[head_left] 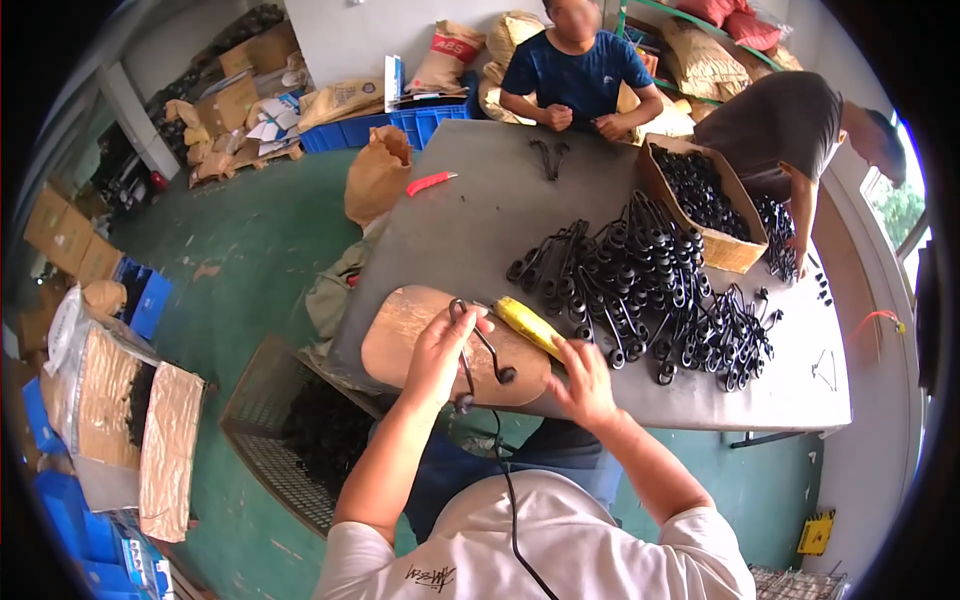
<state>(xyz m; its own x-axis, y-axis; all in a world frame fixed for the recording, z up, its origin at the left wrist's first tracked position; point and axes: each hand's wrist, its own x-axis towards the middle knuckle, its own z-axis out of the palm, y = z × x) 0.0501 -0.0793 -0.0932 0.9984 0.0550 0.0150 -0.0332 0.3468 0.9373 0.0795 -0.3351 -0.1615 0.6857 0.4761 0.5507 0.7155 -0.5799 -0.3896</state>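
Note:
My left hand (437,350) is closed on a black bent rod (487,350) with two arms and rounded black ends. It hangs over a rounded brown board (403,335) at the near edge of the table. My right hand (588,384) has its fingers on the near end of a yellow, elongated tool (525,322), whose kind I cannot make out. The tool slants over the board's far edge. A large heap of similar black rods (640,270) lies to the right, beyond my right hand.
A cardboard box of small black parts (762,250) stands at the far right. A red box cutter (430,183) lies at the left. One person (578,75) is across the grey table (450,235); another (775,125) bends at the right. A crate (265,440) stands beside me.

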